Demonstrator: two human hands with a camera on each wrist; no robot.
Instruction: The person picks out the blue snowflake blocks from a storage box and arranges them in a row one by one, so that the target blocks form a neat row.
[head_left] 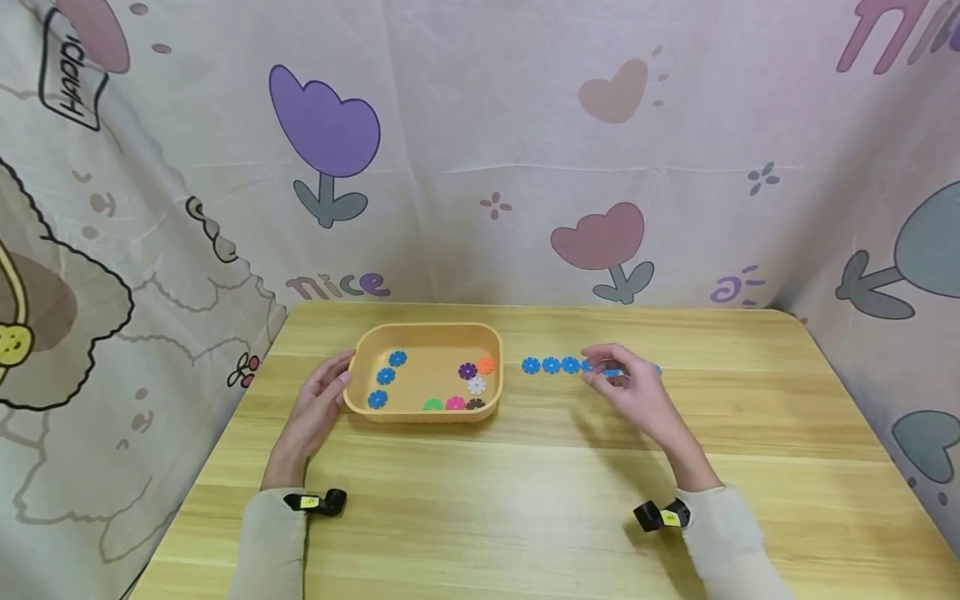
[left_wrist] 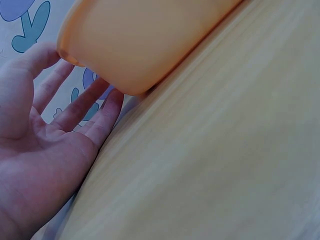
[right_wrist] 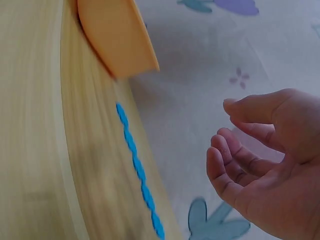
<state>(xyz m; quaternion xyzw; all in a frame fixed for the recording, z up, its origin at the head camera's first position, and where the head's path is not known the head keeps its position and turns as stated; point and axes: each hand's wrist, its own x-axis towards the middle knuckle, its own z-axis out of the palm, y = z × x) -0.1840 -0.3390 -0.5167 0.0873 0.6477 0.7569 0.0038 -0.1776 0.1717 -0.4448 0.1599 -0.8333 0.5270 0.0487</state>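
Observation:
A yellow-orange plastic tray [head_left: 423,379] sits on the table, with my left hand [head_left: 313,408] at its left end. In the left wrist view that hand's extended fingers touch the tray's outer wall [left_wrist: 145,40]. Three blue notched discs [head_left: 386,376] lie inside at the left. To the right of the tray, a straight row of blue notched discs [head_left: 551,365] runs sideways, partly hidden by my right hand [head_left: 633,392]. The right wrist view shows the row [right_wrist: 137,165] lying on the table. There my right hand [right_wrist: 265,160] hovers with loosely bent fingers, thumb apart, nothing between them.
Loose discs in purple [head_left: 468,371], orange [head_left: 486,365], white [head_left: 476,385], green [head_left: 433,404], pink [head_left: 455,403] and dark brown [head_left: 476,404] lie at the tray's right side. A printed curtain [head_left: 450,125] hangs behind the wooden table [head_left: 480,517].

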